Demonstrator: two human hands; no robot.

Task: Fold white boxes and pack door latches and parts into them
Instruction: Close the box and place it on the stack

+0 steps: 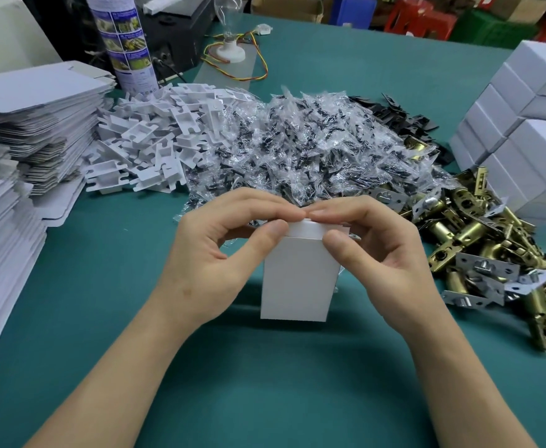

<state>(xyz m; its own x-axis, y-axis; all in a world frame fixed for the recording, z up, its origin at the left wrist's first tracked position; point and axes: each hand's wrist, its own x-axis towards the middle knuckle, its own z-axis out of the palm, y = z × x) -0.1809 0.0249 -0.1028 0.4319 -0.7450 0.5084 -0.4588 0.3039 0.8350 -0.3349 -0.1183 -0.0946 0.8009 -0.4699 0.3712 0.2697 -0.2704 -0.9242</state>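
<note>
our two forearms come in from the near edge and meet over the white box [297,279], which stands upright on the table [265,383] between them. our left hand [213,250] and right hand [384,253] both pinch its top end: thumbs press on the near face just under the rim, and curled fingers reach over the lid flap, fingertips nearly touching each other. we judge this to be the closing tuck. we cannot see inside, so we cannot tell whether the box is filled. the risk from here is uneven pressure. if one thumb pushes harder, the thin card may crease or the flap tongue may buckle outside the slot. squeezing the walls could also bow the box and pop the bottom open. just beyond our fingers lies a big heap of clear bagged parts [297,150], close enough for a bag to catch under the flap. beside our right hand sprawls a pile of brass door latches [478,240], and past them stand stacked finished boxes [523,124]. beyond our left hand lie white plastic inserts [148,147], and further out on that side are tall stacks of flat box blanks [22,124]. the table wears a teal cloth. a workshop with crates and cartons sits far behind.
</note>
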